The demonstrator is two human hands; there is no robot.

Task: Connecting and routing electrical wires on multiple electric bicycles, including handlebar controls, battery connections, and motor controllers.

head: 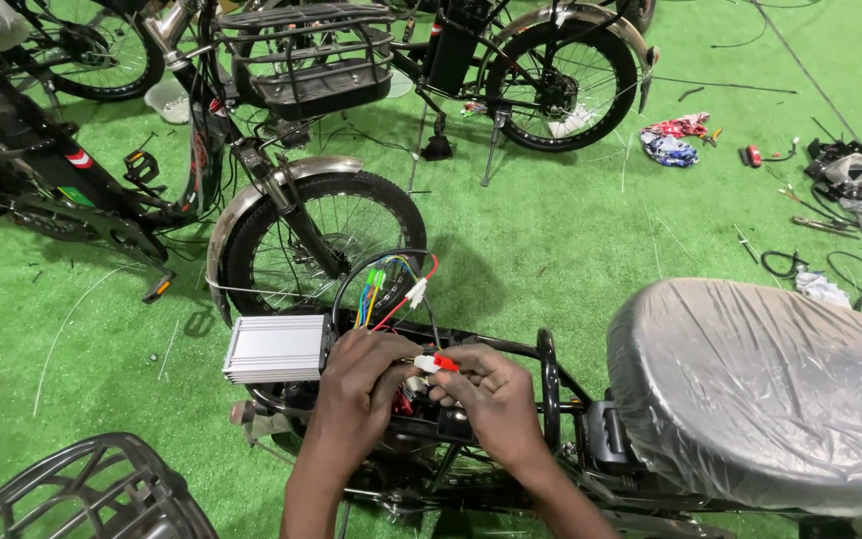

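Observation:
My left hand (356, 384) and my right hand (491, 391) meet over the black frame (549, 364) of an electric bike. Between their fingertips they pinch a small white and red wire connector (435, 363). A silver ribbed controller box (274, 348) lies just left of my left hand. From it rises a loop of black cable with coloured wires (383, 284), green, yellow, blue and red, ending in small plugs. The lower wires under my fingers are partly hidden.
A plastic-wrapped saddle (760, 384) fills the right. A bike's front wheel with fender (316, 245) stands just beyond the box, more bikes behind it. A wire basket (82, 494) sits at bottom left. Tools, rags and cables (855, 180) litter the green turf on the right.

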